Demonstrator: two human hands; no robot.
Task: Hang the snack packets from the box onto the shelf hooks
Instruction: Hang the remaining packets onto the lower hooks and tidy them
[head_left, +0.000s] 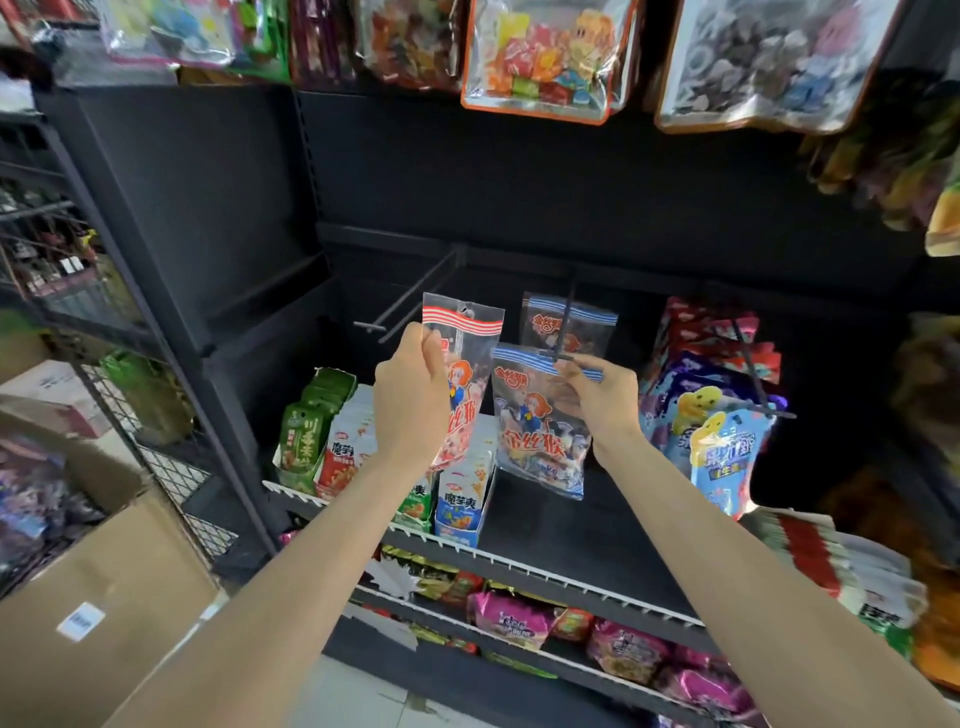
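We see one blue packet (566, 325) already on the hook (566, 317); the right hand (602, 395) pinches a second (540, 421) at its tip, the left hand (410, 400) grips a red packet (462, 332), unhung

A lower shelf rail (519, 564) with white price strips crosses the middle. Above its left end stand green snack cartons (304, 431) and, just beside them, red-and-white cartons (345, 452). Below the rail lie pink packets (511, 616). Far left of it stands a wire mesh rack (161, 462).
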